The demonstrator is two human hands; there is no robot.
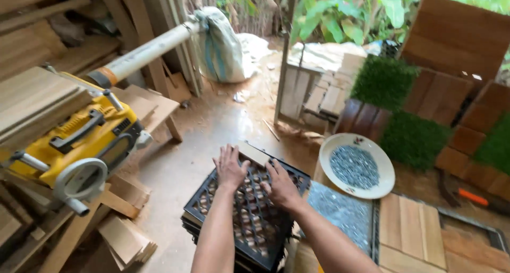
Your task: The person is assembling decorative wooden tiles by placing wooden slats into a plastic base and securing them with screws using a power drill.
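Head view | 2 hands: left hand [229, 168], right hand [280, 186] | 1 wood slat [254, 154] | 1 black grid stack [245, 220]

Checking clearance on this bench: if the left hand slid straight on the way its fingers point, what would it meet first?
Probably the small wooden slat lying at the far edge of the black plastic grid tile; the left hand fingertips sit just short of it, though depth is unclear.

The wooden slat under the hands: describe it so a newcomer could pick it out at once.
Start at the stack of black plastic lattice tiles in the lower middle, beside the yellow planer. On the top tile's far edge lies a short pale wooden slat, between the left hand and right hand. Unlike the finished slatted tiles at right, it is single and loose.
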